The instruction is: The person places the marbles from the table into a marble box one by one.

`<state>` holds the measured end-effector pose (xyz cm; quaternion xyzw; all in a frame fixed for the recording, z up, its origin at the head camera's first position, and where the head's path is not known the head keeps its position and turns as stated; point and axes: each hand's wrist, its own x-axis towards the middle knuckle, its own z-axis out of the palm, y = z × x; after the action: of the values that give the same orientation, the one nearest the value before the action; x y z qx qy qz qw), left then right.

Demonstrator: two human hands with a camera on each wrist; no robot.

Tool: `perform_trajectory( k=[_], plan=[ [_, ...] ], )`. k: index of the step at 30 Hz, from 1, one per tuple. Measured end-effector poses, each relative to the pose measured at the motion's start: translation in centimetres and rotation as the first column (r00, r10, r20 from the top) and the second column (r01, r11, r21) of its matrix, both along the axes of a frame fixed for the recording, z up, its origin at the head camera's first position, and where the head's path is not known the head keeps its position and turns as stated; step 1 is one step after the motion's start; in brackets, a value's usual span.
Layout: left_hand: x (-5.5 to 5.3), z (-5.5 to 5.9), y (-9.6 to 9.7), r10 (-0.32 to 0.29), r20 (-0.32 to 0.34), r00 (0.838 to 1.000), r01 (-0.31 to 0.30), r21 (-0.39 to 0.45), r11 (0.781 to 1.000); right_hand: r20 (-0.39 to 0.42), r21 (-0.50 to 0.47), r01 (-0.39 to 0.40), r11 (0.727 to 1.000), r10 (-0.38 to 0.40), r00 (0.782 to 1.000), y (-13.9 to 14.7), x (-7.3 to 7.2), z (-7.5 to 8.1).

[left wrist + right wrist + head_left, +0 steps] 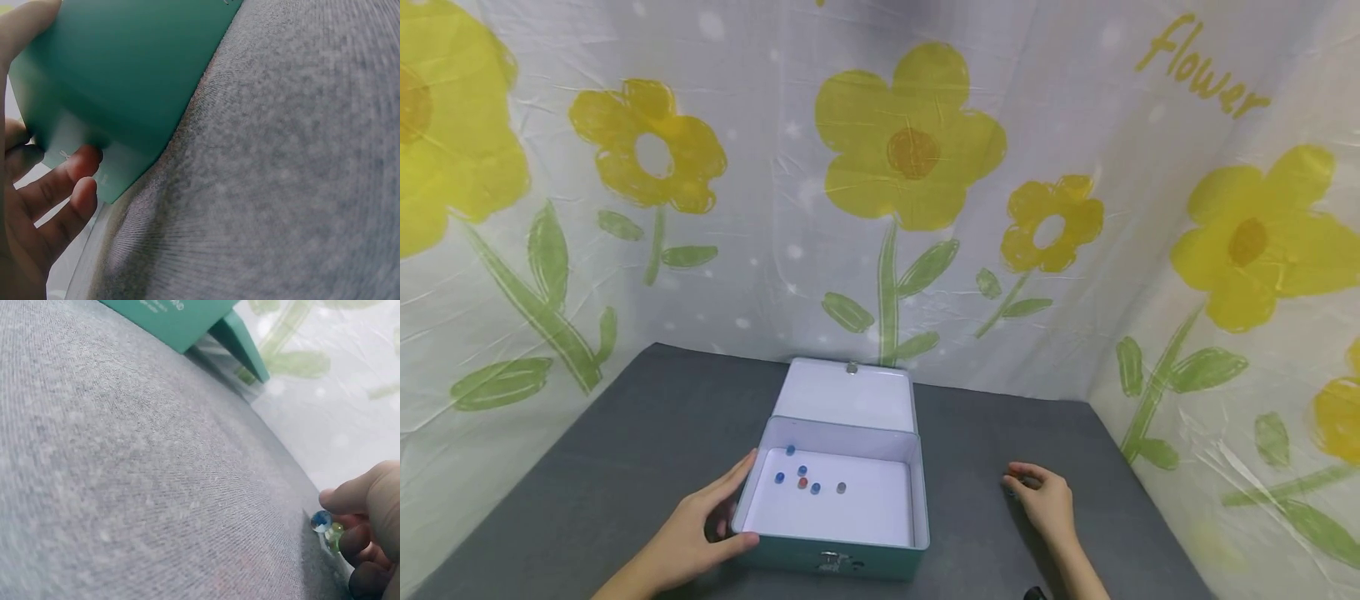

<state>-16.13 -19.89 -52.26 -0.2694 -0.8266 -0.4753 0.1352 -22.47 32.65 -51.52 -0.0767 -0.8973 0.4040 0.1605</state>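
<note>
Marbles [321, 521] split between right hand [1041, 500] and box [887, 565]. Nearest: dark object [1034, 593], partly cut off, beside right forearm [1078, 567]. Left hand [692, 529] grips box's left front corner. Right hand pinches blue and yellow-green marbles low at surface [977, 467]; box's right wall [917, 502] stands between it and six marbles inside. Behind: raised lid [850, 396], then flowered cloth [775, 275].

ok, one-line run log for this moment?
left hand: holds teal latched box | right hand: at glass marbles, grip unclear | lid: open | inside box: loose marbles
</note>
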Motion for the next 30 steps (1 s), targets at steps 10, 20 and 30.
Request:
perform_trajectory(
  k=[10, 20, 30],
  plan=[
    [0.1, 0.2, 0.1, 0.008, 0.014, 1.000, -0.008, 0.003, 1.000, -0.024, 0.057, 0.030, 0.998, -0.028, 0.999, 0.6, 0.3, 0.3],
    [0.0, 0.2, 0.1, 0.015, 0.054, 0.998, -0.015, -0.009, 1.000, -0.011, 0.060, 0.032, 0.998, -0.031, 0.999, 1.5, 0.4, 0.3],
    [0.0, 0.1, 0.1, 0.024, 0.062, 0.998, -0.023, -0.012, 1.000, -0.062, 0.126, 0.100, 0.987, -0.092, 0.994, 2.4, 0.5, -0.1]
  ],
)
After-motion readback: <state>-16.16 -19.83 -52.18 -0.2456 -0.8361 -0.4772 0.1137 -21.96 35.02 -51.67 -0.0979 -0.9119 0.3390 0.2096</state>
